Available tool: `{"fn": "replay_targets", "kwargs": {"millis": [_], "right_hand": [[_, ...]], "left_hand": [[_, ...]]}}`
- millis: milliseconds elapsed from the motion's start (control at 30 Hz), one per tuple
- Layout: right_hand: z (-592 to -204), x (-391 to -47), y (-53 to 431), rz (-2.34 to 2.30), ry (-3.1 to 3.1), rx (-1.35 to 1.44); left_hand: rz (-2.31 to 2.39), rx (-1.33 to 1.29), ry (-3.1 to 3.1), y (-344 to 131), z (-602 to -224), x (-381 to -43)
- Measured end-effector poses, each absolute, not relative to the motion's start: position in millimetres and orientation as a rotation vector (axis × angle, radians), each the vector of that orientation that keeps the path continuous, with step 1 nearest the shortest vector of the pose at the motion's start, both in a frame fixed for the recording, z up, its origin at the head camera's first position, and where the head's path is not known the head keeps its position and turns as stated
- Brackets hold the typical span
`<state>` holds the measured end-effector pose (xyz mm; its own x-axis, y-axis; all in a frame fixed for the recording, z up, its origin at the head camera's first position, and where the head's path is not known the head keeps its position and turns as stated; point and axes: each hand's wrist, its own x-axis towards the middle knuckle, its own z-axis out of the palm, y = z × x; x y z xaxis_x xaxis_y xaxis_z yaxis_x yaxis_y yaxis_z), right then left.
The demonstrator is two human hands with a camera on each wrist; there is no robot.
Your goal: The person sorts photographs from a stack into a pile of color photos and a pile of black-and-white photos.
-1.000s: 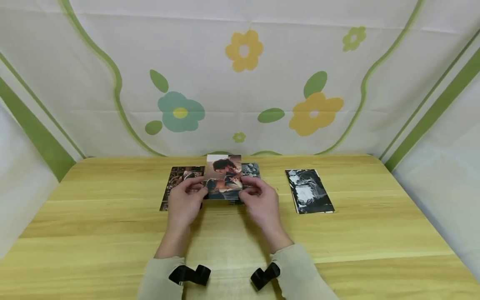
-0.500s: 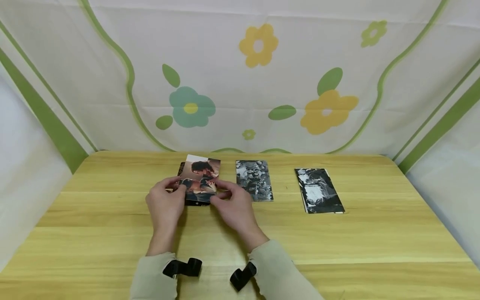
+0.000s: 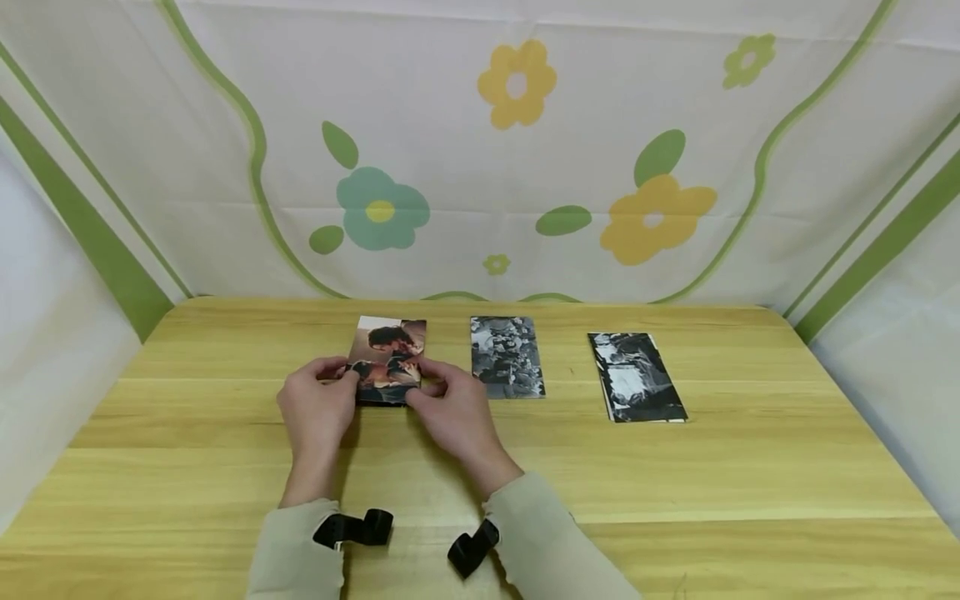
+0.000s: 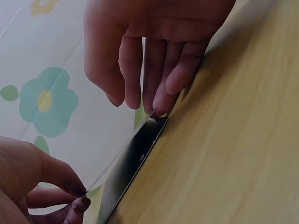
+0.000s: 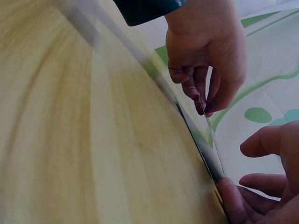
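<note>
A colour photo card (image 3: 392, 346), showing two people close together, lies over another card at the left of the table, almost covering it. My right hand (image 3: 453, 408) pinches its right edge between thumb and fingers. In the right wrist view the held card is a thin tilted sheet, lifted at that edge above the dark card (image 4: 135, 149) below. At the left edge my left hand (image 3: 318, 404) touches the cards with its fingertips. Its thumb (image 5: 261, 142) stands apart from its fingers, which look fairly straight in the left wrist view.
A black-and-white card (image 3: 507, 357) with a crowd print lies at the middle back. Farther right is a slightly fanned pile of dark cards (image 3: 637, 379). Behind the wooden table (image 3: 720, 483) hangs a white cloth (image 3: 450, 275) with printed flowers.
Both hands have brought the colour card from the middle to the left and lowered it over the card there. The crowd card is now uncovered. The left thumb has parted from its fingers.
</note>
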<state>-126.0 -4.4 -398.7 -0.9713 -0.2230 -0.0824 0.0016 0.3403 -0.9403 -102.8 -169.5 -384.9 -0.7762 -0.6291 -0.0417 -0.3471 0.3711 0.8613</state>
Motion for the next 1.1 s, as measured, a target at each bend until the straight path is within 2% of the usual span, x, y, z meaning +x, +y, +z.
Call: {"fn": "replay_targets", "kwargs": {"millis": [533,1100], "right_hand": [[-396.8,-123.6,-5.4,-1.642,2.421,-0.217],[-402.1,-124.5,-1.3,-1.559,2.483,-0.352]], "left_hand": [[-1.368,0.877,-2.325,-173.5,-392.8,-106.1],[-1.405,0.918,-2.307,-177.8,-398.2,-107.7]]}}
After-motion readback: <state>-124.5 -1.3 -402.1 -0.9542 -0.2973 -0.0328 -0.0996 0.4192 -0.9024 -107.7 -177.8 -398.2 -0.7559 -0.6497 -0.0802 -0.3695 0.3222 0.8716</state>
